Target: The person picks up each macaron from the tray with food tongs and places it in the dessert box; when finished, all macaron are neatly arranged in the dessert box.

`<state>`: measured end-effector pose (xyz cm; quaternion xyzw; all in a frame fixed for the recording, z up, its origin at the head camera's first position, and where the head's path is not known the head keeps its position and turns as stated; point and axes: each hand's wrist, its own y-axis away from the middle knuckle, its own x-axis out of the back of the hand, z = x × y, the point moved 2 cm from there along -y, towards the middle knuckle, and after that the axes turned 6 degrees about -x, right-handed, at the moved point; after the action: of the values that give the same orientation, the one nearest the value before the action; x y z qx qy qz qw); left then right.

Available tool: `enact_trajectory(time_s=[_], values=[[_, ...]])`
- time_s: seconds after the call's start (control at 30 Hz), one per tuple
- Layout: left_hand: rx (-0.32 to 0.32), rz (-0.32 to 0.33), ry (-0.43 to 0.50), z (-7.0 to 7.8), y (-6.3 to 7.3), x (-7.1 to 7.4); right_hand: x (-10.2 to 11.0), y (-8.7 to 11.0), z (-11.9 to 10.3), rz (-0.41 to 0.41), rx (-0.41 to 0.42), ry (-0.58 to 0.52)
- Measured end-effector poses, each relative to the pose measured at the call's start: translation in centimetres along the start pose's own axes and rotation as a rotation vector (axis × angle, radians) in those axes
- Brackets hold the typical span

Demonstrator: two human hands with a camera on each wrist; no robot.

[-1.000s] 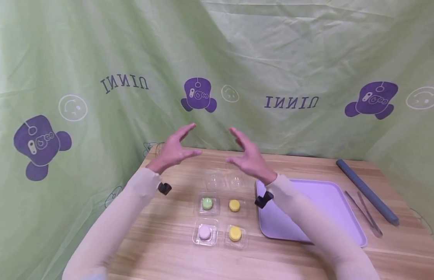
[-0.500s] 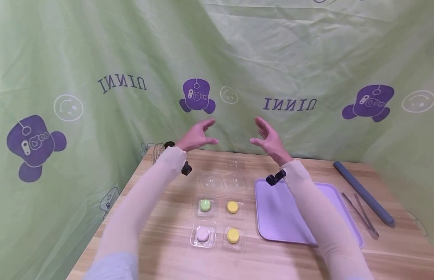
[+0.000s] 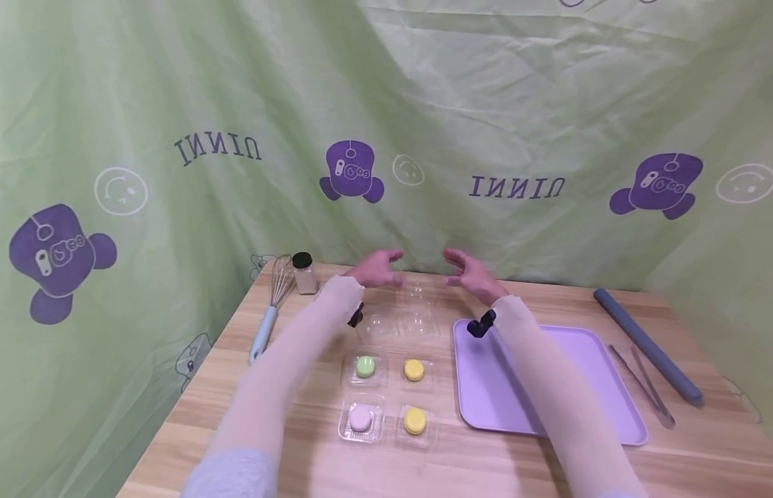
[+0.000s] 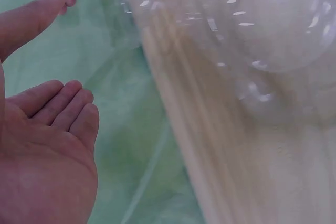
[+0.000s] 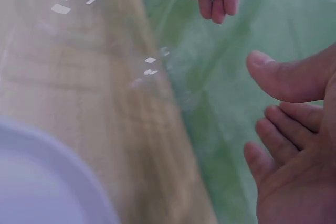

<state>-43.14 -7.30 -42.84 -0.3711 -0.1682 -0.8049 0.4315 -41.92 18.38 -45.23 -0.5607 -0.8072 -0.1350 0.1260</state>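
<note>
My left hand (image 3: 375, 268) and right hand (image 3: 476, 278) hover at the back of the table, palms facing each other, with a gap between them. Both have spread fingers and grip nothing. Below and between them lie clear plastic domed lids (image 3: 417, 322), seen close up as a clear dome (image 4: 278, 30) in the left wrist view. Nearer the front, a green macaron (image 3: 365, 366), a pink macaron (image 3: 360, 418), a yellow macaron (image 3: 414, 370) and another yellow macaron (image 3: 415, 420) sit in clear plastic trays.
A purple tray (image 3: 486, 394) lies on the right, with metal tongs (image 3: 643, 387) and a grey-blue rolling pin (image 3: 648, 346) beyond it. At the back left are a whisk (image 3: 268, 318) and a black-capped jar (image 3: 305, 275). A green curtain (image 3: 523, 235) hangs behind the table.
Both hands first moved right and away from me, then came down toward the lids at the back. The whisk and the jar have come into sight. The macarons stay in place.
</note>
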Motion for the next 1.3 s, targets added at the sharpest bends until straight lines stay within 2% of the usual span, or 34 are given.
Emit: enact_trajectory(time_s=[0.17, 0.33, 0.67, 0.93, 1.13, 1.3], values=[[0.017, -0.034, -0.009, -0.8, 0.1, -1.3, -1.2, -0.4, 1.4, -0.116, -0.030, 0.050], [0.023, -0.092, -0.039, -0.6, 0.3, -2.2, -2.0, -0.4, 2.0, -0.174, -0.061, 0.072], [0.069, -0.117, -0.025, 0.0, 0.0, -3.1, -2.6, -0.3, 2.4, -0.189, -0.074, 0.097], [0.098, -0.126, -0.023, 0.2, -0.3, -3.2, -3.1, -0.9, 2.3, -0.162, -0.068, 0.180], [0.100, -0.130, -0.050, 0.3, -0.4, -3.5, -3.4, -1.0, 2.1, -0.166, -0.061, 0.195], [0.109, -0.135, -0.033, 0.2, -0.5, -3.9, -3.7, -1.0, 2.0, -0.159, -0.059, 0.182]])
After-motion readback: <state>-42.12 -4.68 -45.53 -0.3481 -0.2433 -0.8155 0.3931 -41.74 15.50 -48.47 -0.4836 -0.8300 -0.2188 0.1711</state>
